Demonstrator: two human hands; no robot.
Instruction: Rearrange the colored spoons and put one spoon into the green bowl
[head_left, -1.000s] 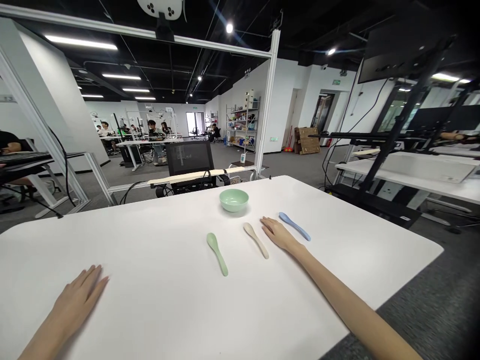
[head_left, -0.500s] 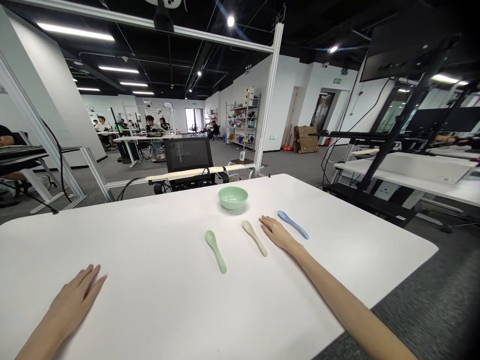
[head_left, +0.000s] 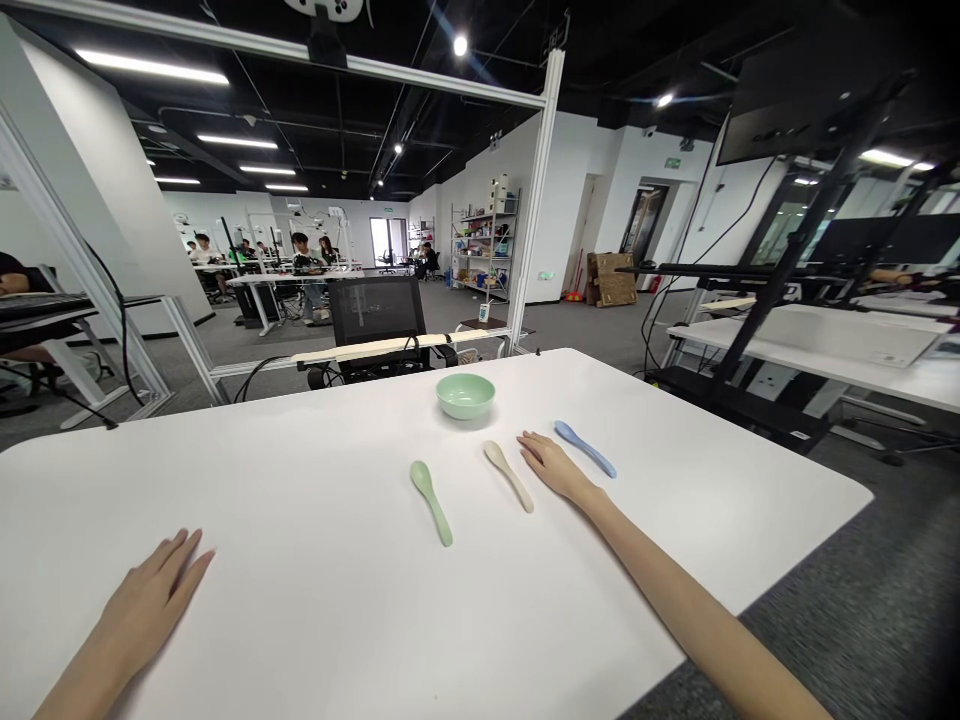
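My right hand [head_left: 553, 467] rests open on the white table, palm down, between a beige spoon [head_left: 509, 477] on its left and a blue spoon [head_left: 586, 449] on its right. It holds neither of them. Farther left lies a green spoon [head_left: 431, 503], its bowl end pointing away from me. Behind the spoons a light green bowl [head_left: 465, 397] stands upright, and no contents show in it. At the lower left my left hand [head_left: 154, 597] lies flat with its fingers stretched out, well apart from the spoons and bowl.
The white table [head_left: 315, 600] has a right edge beyond my right forearm. A metal frame [head_left: 531, 200] rises behind its far edge, with a black office chair [head_left: 379, 312] beyond. A monitor stand [head_left: 780, 260] is on the right. Several people sit at desks far back.
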